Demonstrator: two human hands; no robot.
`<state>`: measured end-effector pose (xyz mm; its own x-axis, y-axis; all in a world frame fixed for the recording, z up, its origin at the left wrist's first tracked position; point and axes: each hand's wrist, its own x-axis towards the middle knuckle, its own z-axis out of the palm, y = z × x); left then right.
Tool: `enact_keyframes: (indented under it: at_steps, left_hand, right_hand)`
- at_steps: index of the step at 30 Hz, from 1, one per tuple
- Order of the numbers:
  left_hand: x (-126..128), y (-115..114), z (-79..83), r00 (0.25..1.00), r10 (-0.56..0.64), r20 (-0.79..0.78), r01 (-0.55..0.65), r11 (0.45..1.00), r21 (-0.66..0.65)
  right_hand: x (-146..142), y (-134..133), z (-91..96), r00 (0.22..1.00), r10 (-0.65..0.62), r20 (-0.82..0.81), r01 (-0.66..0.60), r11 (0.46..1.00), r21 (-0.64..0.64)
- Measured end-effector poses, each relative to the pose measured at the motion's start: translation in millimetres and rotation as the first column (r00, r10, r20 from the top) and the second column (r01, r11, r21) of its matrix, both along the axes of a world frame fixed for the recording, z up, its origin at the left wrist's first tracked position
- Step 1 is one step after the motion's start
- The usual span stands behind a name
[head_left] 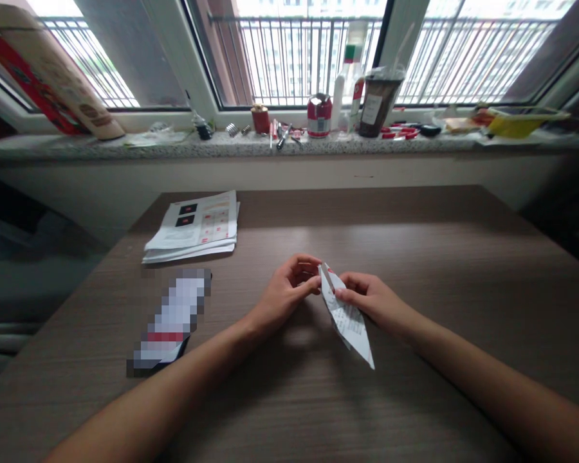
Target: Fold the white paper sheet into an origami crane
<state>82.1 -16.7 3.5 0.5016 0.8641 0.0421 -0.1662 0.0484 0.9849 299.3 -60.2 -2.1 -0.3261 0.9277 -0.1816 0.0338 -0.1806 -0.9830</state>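
Note:
A folded piece of printed white paper [348, 315] is held above the table, its long pointed end angled down toward me. My right hand [369, 294] pinches its upper right side, with the thumb on the near face and the fingers behind. My left hand [294, 283] is curled at the paper's upper left edge, thumb and fingertips closed against it. Part of the left fingertips is hidden by the paper.
A stack of printed sheets [195, 225] lies at the table's back left. Nearer me is a phone [174, 321] with a pixelated screen. On the stone windowsill [149, 146] stand a red can [319, 116], a dark drink cup [379, 106], a bottle [343, 90] and a yellow basket [514, 123].

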Motion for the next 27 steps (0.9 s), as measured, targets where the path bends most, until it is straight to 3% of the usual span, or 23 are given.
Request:
enact_keyframes:
  at_steps: [6,13,20,23,27]
  left_hand:
    - [1,-5,5.1,0.999,-0.023,-0.046,0.025,0.998,0.060]
    - [0,-2,0.5,0.991,0.022,-0.134,0.008,0.976,0.219]
    - [-5,2,0.9,0.977,-0.025,-0.214,0.096,0.940,0.328]
    - [-7,4,-0.1,0.968,-0.004,-0.251,0.111,0.903,0.414]
    - [-10,6,0.7,0.938,0.125,-0.323,0.099,0.797,0.596]
  right_hand:
    - [-4,-2,-4.2,1.000,-0.002,0.002,0.002,0.999,-0.052]
    - [-1,0,-3.6,0.998,0.016,0.066,-0.015,1.000,-0.015]
    - [1,0,0.9,0.999,0.037,0.039,-0.034,0.996,-0.083]
    - [2,0,0.7,0.998,0.044,0.037,-0.041,0.995,-0.090]
    - [4,2,-0.9,0.998,0.053,0.046,-0.049,0.995,-0.085]
